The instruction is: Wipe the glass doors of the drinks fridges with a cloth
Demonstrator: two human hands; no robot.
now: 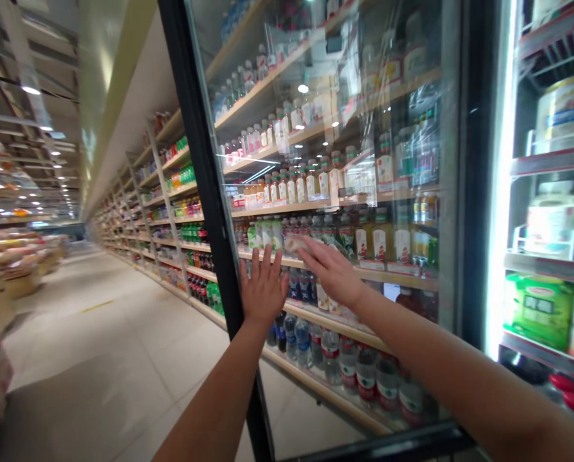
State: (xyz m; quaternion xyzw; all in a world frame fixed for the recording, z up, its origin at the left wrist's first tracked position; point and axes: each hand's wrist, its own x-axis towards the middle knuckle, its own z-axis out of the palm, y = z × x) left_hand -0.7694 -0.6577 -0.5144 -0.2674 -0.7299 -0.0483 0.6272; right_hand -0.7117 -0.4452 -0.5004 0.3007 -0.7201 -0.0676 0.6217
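My left hand (263, 289) lies flat against the glass fridge door (387, 128), fingers spread and pointing up, just beside the door's black frame (204, 160). It holds nothing. My right hand (329, 271) reaches across the glass a little higher and to the right. Its fingers press a small pale cloth (294, 244) against the pane. The two hands are almost touching. Through and reflected in the glass I see shelves of bottles.
The open fridge interior (551, 212) at right holds tubs and green packs (537, 308) on wire shelves. A long aisle of drink shelves (171, 212) runs away on the left, with tiled floor (99, 359) beside it and produce displays (12, 256) at far left.
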